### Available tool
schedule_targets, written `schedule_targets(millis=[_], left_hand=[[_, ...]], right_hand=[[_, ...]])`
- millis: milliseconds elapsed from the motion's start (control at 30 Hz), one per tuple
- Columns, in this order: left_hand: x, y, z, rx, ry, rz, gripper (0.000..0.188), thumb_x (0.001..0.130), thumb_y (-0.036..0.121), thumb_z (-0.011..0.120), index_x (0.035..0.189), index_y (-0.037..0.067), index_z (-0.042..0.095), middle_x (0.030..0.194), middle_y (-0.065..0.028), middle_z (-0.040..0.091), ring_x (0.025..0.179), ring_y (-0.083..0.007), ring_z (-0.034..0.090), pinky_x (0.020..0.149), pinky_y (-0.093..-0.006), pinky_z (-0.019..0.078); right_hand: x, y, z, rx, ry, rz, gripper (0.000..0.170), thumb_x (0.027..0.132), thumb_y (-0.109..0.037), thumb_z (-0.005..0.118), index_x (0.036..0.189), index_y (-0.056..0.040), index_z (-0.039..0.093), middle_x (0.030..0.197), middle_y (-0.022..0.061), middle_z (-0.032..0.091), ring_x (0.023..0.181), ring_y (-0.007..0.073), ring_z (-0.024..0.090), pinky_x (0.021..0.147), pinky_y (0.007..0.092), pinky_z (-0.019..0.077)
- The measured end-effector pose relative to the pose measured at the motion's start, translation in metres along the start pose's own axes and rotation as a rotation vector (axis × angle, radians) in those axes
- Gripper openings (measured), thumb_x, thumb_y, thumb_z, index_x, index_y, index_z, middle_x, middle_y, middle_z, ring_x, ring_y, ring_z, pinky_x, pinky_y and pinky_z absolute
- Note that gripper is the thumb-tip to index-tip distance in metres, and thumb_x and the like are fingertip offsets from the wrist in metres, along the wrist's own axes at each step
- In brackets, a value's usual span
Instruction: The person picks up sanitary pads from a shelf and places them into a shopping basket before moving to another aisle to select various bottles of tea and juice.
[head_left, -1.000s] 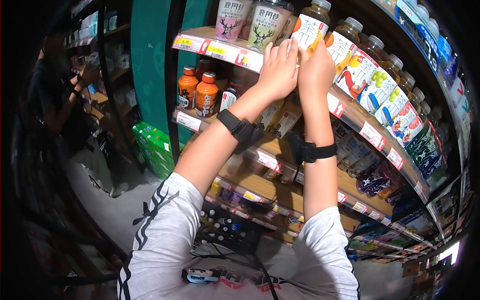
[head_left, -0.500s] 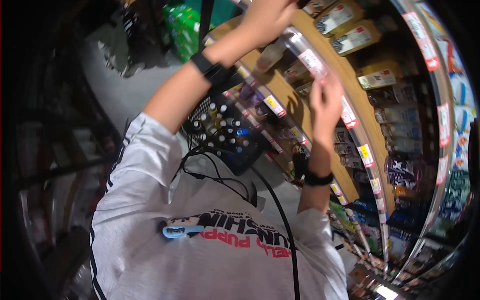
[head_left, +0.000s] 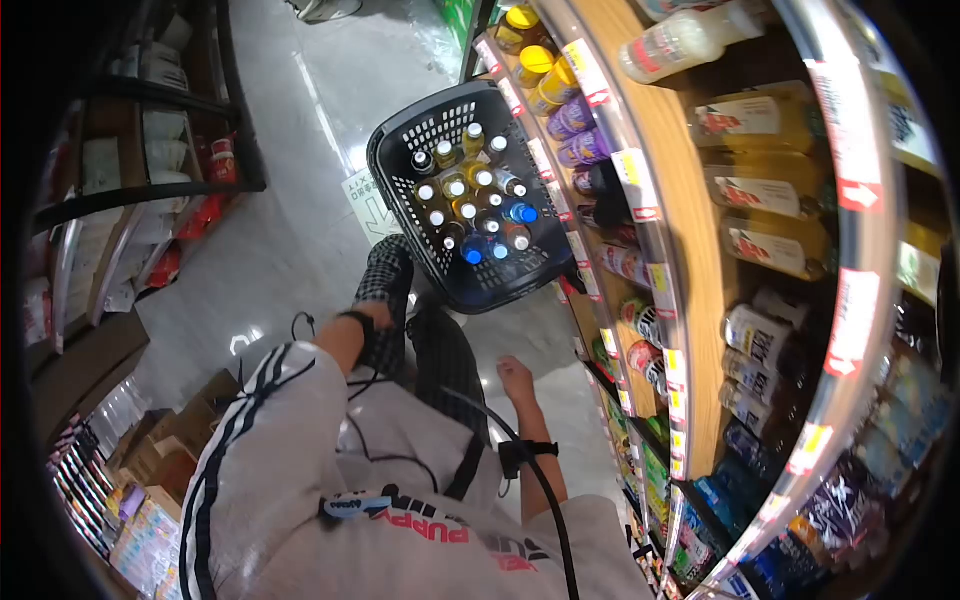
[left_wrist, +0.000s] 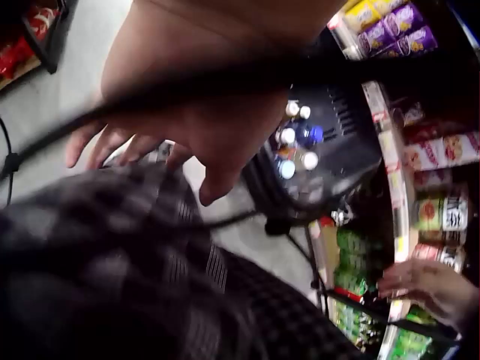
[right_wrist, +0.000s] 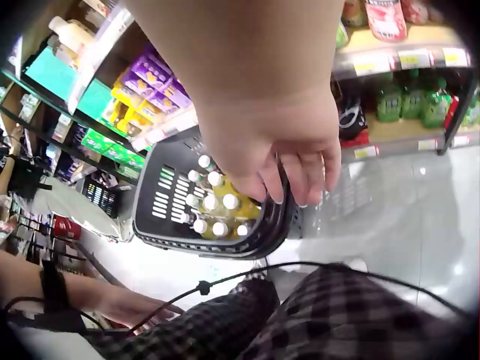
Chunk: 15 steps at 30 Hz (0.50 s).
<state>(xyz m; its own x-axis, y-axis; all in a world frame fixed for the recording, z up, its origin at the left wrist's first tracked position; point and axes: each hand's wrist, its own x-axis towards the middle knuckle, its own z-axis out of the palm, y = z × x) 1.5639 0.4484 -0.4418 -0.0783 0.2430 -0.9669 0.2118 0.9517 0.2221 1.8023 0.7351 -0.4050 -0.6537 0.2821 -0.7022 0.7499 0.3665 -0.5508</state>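
Observation:
A black basket (head_left: 385,190) with slotted walls stands on the floor, holding several upright bottles (head_left: 470,210) with white and blue caps. My left hand (left_wrist: 206,135) hangs beside my checked trouser leg (left_wrist: 150,225), its fingers loosely spread with nothing in them. In the head view that hand is mostly hidden past the wrist strap (head_left: 358,322). My right hand (head_left: 515,378) is lowered between my leg and the shelves, on the near side of the basket. Its fingers (right_wrist: 311,176) are relaxed and overlap the basket's rim in the right wrist view.
Drink shelves (head_left: 670,250) run along the right, close to the basket. Another rack (head_left: 150,190) stands at the left, with cardboard boxes (head_left: 180,440) below it. Grey floor (head_left: 290,130) lies between them. A black cable (head_left: 535,470) hangs across my front.
Both hands have come down from the tea bottles on the upper shelf to beside my legs. The view has tilted down, bringing the whole floor basket into sight.

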Motion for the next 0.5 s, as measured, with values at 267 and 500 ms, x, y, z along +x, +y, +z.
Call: schedule_targets(millis=[267, 500], left_hand=[[0.030, 0.012, 0.031, -0.011, -0.269, -0.423, 0.103, 0.069, 0.052, 0.067, 0.139, 0.038, -0.007, 0.144, -0.0210, -0.007, 0.117, -0.0532, 0.033, 0.091, -0.0570, 0.0376], [0.021, 0.022, 0.021, 0.178, -0.183, -0.402, 0.106, 0.064, 0.053, 0.071, 0.140, 0.033, 0.000, 0.139, -0.0314, 0.003, 0.099, -0.0538, 0.049, 0.078, -0.0539, 0.0474]], right_hand=[[0.015, 0.002, 0.101, -0.384, -0.350, 0.235, 0.087, 0.060, -0.047, 0.075, 0.125, -0.0030, 0.037, 0.112, 0.0246, 0.054, 0.103, 0.0376, 0.053, 0.083, 0.0423, 0.0456], [0.031, -0.044, 0.094, -0.467, -0.449, 0.350, 0.089, 0.057, -0.050, 0.075, 0.121, -0.0001, 0.038, 0.107, 0.0268, 0.055, 0.100, 0.0374, 0.055, 0.082, 0.0426, 0.0457]])
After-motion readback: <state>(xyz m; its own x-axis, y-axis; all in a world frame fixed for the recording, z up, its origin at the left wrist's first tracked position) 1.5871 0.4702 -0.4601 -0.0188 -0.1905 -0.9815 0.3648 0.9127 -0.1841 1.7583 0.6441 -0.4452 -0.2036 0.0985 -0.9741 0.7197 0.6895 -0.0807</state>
